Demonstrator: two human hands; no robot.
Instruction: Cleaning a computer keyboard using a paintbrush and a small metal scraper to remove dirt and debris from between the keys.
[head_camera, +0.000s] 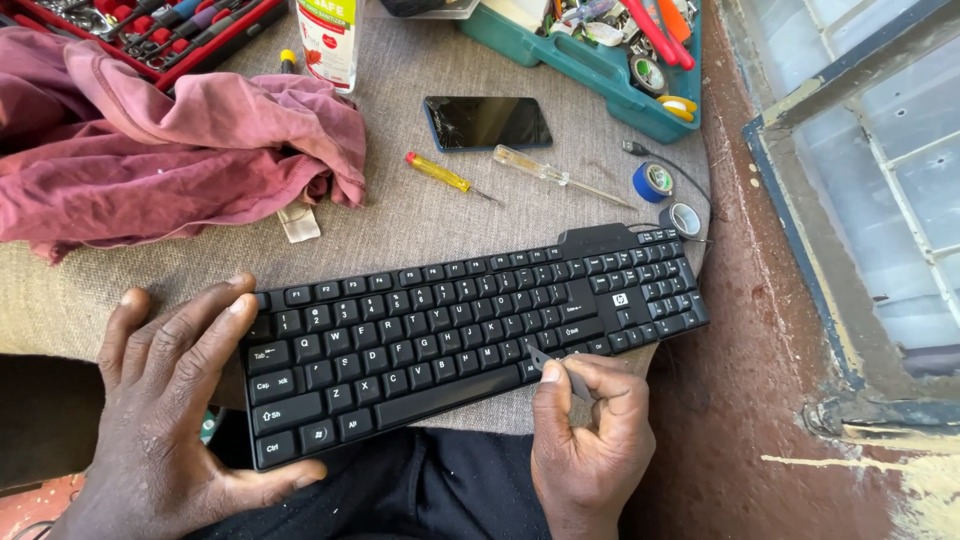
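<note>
Left hand: lies flat and spread, palm down, over the left end of the keyboard; the fingers rest along its edge and close on nothing.
Cloth: a crumpled maroon garment heaped on the desk behind the left hand, soft and loose.
Keyboard: black, full-size, lying slantwise across the front edge of the cloth-covered desk, its near side hanging over the person's lap. It looks light and stiff, a plastic shell with smooth, shallow keycaps that could snap if levered hard. It is best steadied by its bare end frames, as the left hand does now, not by the keys.
Screwdrivers: a yellow-handled one and a clear-handled one lie apart from each other behind the keyboard, near a dark phone.
Right hand: its grip is narrow, thumb and fingers pinched on a thin grey flat tool, whose tip touches the bottom row of keys at the keyboard's front edge.
Tape rolls: two small rolls beside the keyboard's far right corner.
Teal tray: holds tools and tape, at the back right.
</note>
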